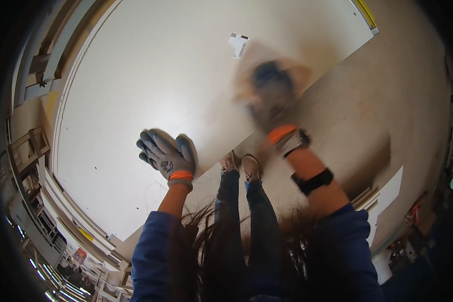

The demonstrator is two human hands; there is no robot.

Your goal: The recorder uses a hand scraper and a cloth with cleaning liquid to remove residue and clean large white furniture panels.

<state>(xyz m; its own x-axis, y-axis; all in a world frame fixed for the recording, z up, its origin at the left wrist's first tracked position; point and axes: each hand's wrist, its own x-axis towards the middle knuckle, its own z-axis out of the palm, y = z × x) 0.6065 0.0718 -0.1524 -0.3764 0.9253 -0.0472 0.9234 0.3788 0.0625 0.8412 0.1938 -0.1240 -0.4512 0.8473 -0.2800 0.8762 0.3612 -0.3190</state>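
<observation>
A large white panel [121, 85] spreads in front of me. My left hand [168, 155], in a grey glove with dark fingertips and an orange cuff, rests on its near part with fingers stretched out and thumb apart. It holds nothing. Farther off and to the right, my right hand [273, 95], gloved alike, is smeared by motion over the panel's right edge. A tan flat piece [247, 70], perhaps cloth or paper, shows around its fingers; blur hides its exact kind. Just beyond that piece, a white label [238, 45] with printed marks sticks to the panel.
Brown floor [387, 100] runs along the panel's right side, and my shoes [250, 166] stand by its near edge. Wooden frames [32, 143] and long boards line the left. More boards [385, 201] lean at the lower right. A yellow strip [366, 14] lies at the far right corner.
</observation>
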